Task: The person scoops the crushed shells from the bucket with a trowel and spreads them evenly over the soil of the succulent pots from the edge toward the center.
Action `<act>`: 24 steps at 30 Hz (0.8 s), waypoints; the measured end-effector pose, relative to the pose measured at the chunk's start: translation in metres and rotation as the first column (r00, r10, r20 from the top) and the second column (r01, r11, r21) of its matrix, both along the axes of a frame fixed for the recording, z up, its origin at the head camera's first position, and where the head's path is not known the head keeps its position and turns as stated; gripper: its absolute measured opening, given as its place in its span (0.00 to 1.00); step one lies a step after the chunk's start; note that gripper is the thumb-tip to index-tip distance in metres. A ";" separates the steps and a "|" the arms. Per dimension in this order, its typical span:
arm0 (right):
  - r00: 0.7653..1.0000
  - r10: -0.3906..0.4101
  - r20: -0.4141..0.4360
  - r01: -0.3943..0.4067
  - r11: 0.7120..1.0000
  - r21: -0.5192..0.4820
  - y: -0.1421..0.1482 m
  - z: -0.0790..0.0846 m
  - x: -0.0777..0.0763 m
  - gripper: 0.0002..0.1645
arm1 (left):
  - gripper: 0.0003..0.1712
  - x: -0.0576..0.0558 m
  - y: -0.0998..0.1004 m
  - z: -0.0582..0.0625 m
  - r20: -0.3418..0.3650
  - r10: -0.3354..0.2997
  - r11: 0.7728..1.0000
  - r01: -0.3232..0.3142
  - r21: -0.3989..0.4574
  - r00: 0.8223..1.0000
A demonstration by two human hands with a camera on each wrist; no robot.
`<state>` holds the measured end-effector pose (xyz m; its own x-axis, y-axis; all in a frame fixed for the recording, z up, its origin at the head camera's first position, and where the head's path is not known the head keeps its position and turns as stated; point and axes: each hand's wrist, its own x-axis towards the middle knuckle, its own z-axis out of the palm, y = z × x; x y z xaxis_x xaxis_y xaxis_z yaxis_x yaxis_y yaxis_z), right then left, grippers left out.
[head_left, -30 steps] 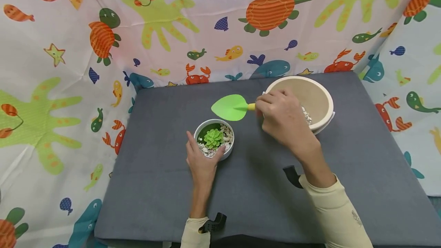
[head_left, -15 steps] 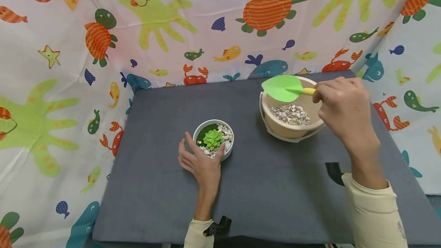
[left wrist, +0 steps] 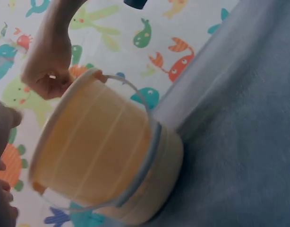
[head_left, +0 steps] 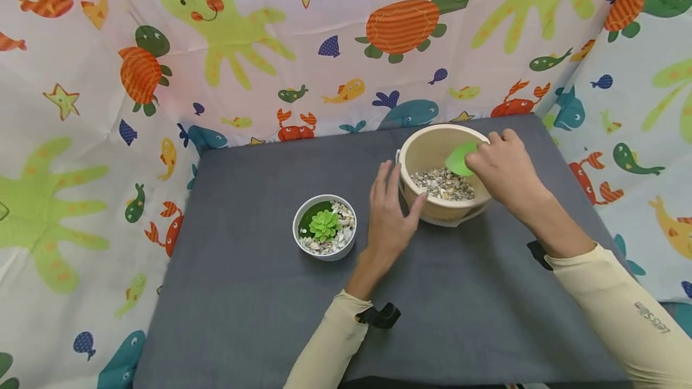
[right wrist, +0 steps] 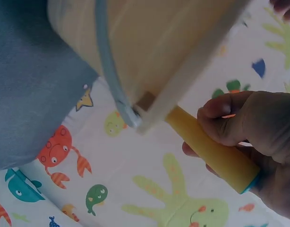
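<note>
Left hand [head_left: 390,216] outstretched, right hand [head_left: 503,167] grips a handle [right wrist: 215,153] only its wrist view shows.

The right fingers [head_left: 478,159] hold a yellow handle [right wrist: 216,149], its blade [head_left: 458,161] lime green. Between them and the left fingers [head_left: 393,180] I see a cream bucket [head_left: 446,210] of grey, white and tan pebbles [head_left: 443,185]. On the left fingers' other side, a white pot [head_left: 331,254] shows a bright green plant [head_left: 324,226]. Below the fingers, plain grey desk [head_left: 243,305]; beyond them, white cloth [head_left: 94,101] printed with orange-striped turtles [head_left: 402,26].
</note>
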<state>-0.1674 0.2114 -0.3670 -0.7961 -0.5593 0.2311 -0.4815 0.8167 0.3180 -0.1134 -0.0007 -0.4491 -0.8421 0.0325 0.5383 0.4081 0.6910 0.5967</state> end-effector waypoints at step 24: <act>0.966 0.076 0.246 -0.026 0.980 -0.199 -0.002 -0.041 -0.037 0.19 | 0.58 -0.016 0.021 -0.021 0.134 -0.091 0.994 0.082 0.071 0.987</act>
